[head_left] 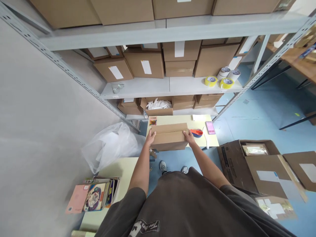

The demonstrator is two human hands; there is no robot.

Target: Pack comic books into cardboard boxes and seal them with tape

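A brown cardboard box (170,137) is held between my two hands at the front edge of a pale yellow table (170,119). My left hand (150,137) grips its left end, thumb on top. At the opposite end, my right hand (189,137) holds the box the same way. The fingers under the box are hidden. Just right of my right hand lies a red and blue tape dispenser or similar tool (197,132), its exact kind unclear. Beyond it is a pink patterned stack (210,127). A small colourful card (152,120) lies near the table's back left corner.
A grey metal shelf rack (138,86) with cardboard boxes rises behind the table. Tape rolls (226,83) sit on its middle shelf. A white plastic bag (115,143) and stacked books (95,197) are at left. Open cartons (237,168) stand on the floor at right.
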